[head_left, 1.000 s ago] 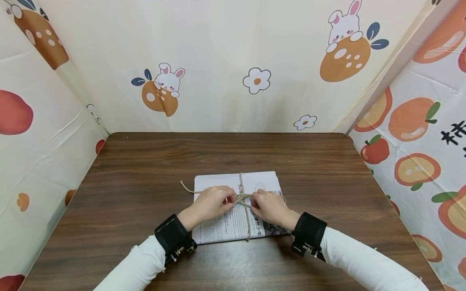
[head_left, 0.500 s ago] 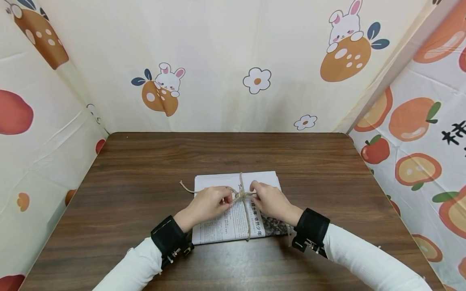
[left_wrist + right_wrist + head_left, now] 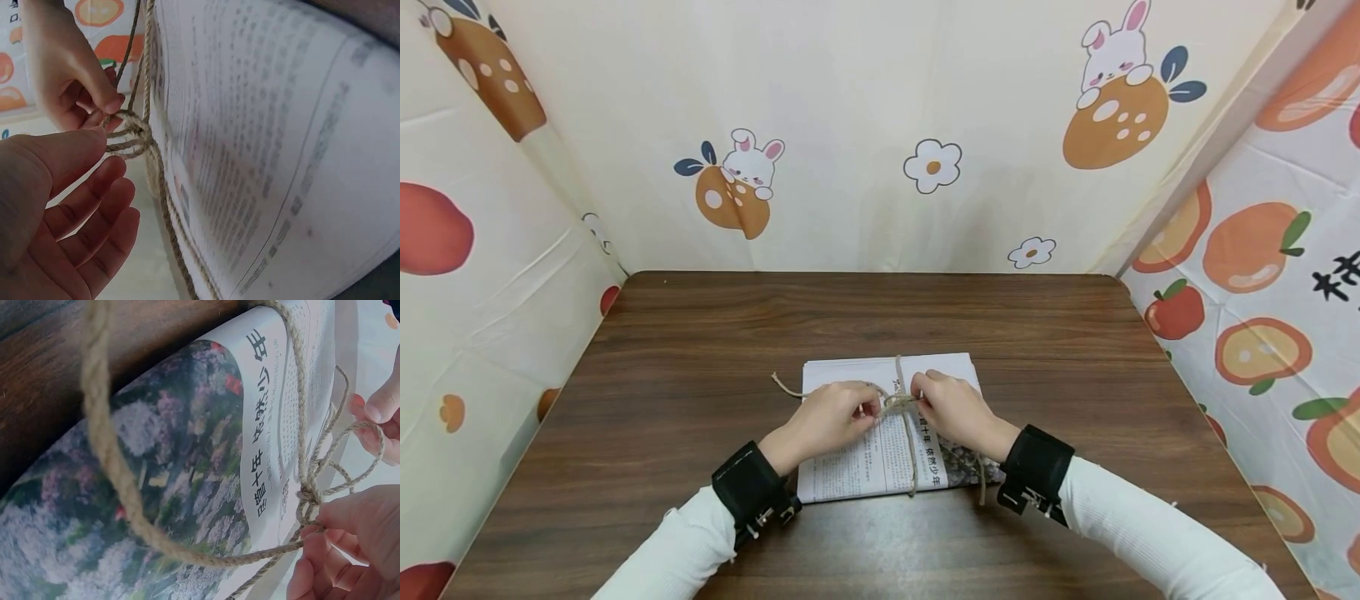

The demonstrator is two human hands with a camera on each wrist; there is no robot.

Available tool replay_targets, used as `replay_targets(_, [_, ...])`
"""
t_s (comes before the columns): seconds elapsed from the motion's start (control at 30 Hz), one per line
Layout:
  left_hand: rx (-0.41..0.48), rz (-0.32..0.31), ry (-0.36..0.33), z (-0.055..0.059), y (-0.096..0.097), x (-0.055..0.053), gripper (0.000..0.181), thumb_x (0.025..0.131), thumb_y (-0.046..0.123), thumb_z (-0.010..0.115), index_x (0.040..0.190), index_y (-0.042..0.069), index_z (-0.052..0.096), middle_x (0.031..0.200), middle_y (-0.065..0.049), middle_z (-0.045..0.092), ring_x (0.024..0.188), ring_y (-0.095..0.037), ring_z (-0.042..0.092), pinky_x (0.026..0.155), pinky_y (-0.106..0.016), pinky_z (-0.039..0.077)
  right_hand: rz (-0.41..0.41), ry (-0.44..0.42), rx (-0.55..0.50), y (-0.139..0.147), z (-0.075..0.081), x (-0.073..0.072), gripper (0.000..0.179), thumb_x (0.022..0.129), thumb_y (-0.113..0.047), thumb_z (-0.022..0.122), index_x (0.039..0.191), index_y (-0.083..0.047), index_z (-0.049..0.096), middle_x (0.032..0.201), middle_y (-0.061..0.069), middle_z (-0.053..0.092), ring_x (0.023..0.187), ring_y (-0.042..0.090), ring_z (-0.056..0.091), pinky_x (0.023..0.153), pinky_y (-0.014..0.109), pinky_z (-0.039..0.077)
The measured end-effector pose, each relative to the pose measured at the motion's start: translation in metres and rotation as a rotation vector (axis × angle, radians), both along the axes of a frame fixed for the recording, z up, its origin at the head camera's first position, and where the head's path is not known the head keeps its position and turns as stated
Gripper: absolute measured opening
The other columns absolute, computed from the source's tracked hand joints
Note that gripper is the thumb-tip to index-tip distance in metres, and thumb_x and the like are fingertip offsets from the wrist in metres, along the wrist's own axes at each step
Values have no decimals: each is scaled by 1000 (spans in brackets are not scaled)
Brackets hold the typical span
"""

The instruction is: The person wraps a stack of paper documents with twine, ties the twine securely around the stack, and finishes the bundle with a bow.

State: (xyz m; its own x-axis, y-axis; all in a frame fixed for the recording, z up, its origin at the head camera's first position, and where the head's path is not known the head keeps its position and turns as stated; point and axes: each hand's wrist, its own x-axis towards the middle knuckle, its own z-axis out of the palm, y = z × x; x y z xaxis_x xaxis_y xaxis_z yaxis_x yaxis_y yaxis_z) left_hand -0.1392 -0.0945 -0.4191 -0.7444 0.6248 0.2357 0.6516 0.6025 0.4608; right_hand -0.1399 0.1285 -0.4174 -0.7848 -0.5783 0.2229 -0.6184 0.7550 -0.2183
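Note:
A folded stack of newspapers (image 3: 850,467) lies on the table, bound crosswise with twine (image 3: 912,458). The strands meet in a knot (image 3: 309,494) at the middle of the top sheet. Just left of it, my left hand (image 3: 835,412) pinches a small twine loop (image 3: 378,434) between thumb and forefinger; its other fingers are loosely bent in the left wrist view. On the knot's right side my right hand (image 3: 958,412) pinches twine between thumb and fingertip, right at the knot in the right wrist view. From there a loose length (image 3: 119,481) curves across the printed photo.
A brown wood-grain table (image 3: 715,333) surrounds the stack. One free twine end (image 3: 782,385) sticks out past the stack's left side, another (image 3: 982,492) hangs over its front right edge. Printed curtains (image 3: 850,100) rise along the table's back and sides.
My right hand has shifted slightly up and the strands at the knot sit closer together. The loose right end has swung down over the stack's front edge. My left hand has barely moved.

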Motion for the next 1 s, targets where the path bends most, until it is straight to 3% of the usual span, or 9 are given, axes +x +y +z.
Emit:
replay_targets(0.17, [-2, 42, -49, 5, -3, -8, 9, 81, 9, 65, 85, 17, 67, 82, 8, 63, 70, -8, 58, 60, -21, 43, 14, 28, -1, 1, 0, -1, 8, 83, -7, 64, 85, -10, 57, 73, 0, 51, 57, 8, 45, 50, 19, 34])
replay_targets(0.33, [18, 77, -46, 6, -3, -22, 15, 84, 4, 59, 85, 15, 68, 80, 6, 64, 67, -9, 55, 60, -22, 42, 20, 37, -8, 1, 1, -1, 8, 83, -7, 65, 86, -9, 58, 74, 0, 52, 58, 8, 47, 50, 20, 35])
replay_targets(0.6, [4, 68, -70, -1, 8, -40, 11, 86, 8, 61, 86, 14, 70, 81, 4, 64, 69, -7, 56, 60, -23, 43, 34, 62, -20, 1, 1, -2, 9, 84, -6, 64, 90, -10, 58, 77, 0, 53, 58, 7, 46, 51, 20, 36])
replay_targets(0.77, [7, 25, -67, -5, 19, -45, 12, 87, 10, 62, 87, 17, 72, 83, 3, 66, 68, -8, 56, 58, -22, 41, 33, 71, -22, 0, 1, -4, 8, 84, -5, 63, 89, -10, 58, 77, 0, 53, 57, 7, 44, 50, 20, 36])
replay_targets(1.0, [23, 19, -87, -7, 27, -45, 10, 86, 16, 65, 88, 21, 73, 86, 6, 68, 72, -6, 58, 60, -21, 42, 25, 61, -20, 0, 1, -4, 9, 85, -6, 62, 87, -9, 54, 76, 0, 50, 54, 6, 39, 48, 19, 33])
